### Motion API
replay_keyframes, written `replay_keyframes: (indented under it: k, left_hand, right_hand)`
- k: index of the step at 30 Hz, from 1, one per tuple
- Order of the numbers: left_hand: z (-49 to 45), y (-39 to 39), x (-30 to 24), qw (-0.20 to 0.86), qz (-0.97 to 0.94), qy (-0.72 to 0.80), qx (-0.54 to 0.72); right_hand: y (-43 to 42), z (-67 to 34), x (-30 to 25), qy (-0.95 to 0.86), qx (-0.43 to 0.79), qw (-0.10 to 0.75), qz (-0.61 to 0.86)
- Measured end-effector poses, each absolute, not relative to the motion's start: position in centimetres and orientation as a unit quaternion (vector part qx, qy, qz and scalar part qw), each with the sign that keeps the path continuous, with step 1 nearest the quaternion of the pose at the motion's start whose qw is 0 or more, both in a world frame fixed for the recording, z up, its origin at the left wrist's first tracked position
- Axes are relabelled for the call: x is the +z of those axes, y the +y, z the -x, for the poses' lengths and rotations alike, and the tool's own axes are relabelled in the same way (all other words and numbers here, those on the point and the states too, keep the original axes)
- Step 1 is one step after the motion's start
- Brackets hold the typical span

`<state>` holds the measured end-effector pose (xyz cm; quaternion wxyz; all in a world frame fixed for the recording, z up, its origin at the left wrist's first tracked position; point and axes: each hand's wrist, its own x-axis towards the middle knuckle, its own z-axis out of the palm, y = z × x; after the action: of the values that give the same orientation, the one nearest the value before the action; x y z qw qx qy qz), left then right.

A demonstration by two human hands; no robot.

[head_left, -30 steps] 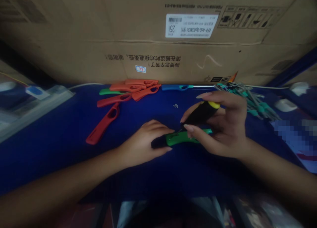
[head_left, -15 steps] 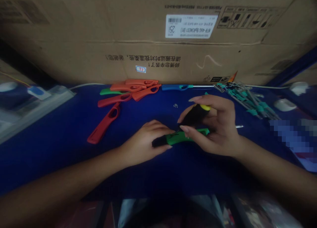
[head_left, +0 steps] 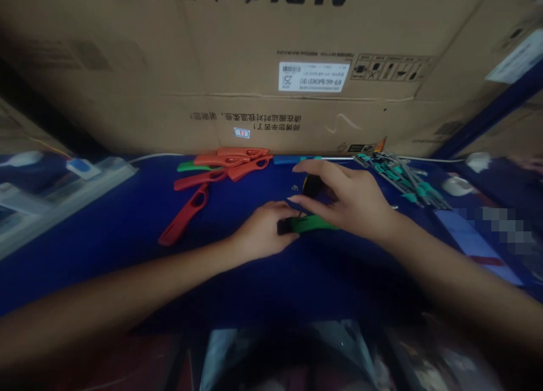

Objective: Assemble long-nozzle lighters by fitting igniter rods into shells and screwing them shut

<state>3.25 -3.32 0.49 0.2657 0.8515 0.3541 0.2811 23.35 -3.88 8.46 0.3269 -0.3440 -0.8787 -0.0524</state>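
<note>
My left hand (head_left: pixel 263 230) is closed around the black end of a green lighter (head_left: pixel 313 223), holding it low over the blue table. The lighter's right part runs under my right hand. My right hand (head_left: pixel 354 196) grips a screwdriver (head_left: pixel 313 184) with a black and yellow handle, now more upright. Its thin shaft reaches down to the lighter beside my left fingertips; the tip itself is too small to make out. Beyond my hands a blue lighter (head_left: pixel 292 160) with a metal barrel lies by the cardboard.
Several orange and red lighter handles (head_left: pixel 183 215) and a green one lie at the back left. At the back right is a pile of metal rods (head_left: pixel 407 181) with teal parts. A large cardboard box (head_left: pixel 169 68) stands behind the table (head_left: pixel 237 295). White cables run along its base.
The screwdriver has gone from leaning right to more upright, my right hand turning over it and shifting left. My left hand still holds the lighter. The camera view has tilted up.
</note>
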Motion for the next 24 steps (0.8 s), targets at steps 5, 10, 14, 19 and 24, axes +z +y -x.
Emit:
replay_keyframes:
  k: [5, 10, 14, 19, 24]
  left_hand:
    - [-3.4, -3.1, 0.1, 0.261, -0.852, 0.346, 0.294]
    - [-3.0, -3.3, 0.1, 0.26, -0.861, 0.324, 0.293]
    - [-3.0, -3.4, 0.6, 0.271, -0.872, 0.302, 0.274]
    - [-2.9, -3.6, 0.8, 0.271, -0.881, 0.294, 0.253]
    - [-3.0, -3.6, 0.7, 0.273, -0.882, 0.289, 0.253]
  right_hand:
    - [-3.5, -24.0, 8.3, -0.871, 0.05, 0.349, 0.342]
    - [-3.6, -24.8, 7.5, -0.836, -0.035, 0.451, 0.311]
    - [-3.9, -24.7, 7.4, -0.833, 0.059, 0.447, 0.319]
    - [-4.0, -25.1, 7.4, -0.828, 0.051, 0.467, 0.307]
    - [-4.1, -25.2, 7.2, -0.832, 0.04, 0.465, 0.299]
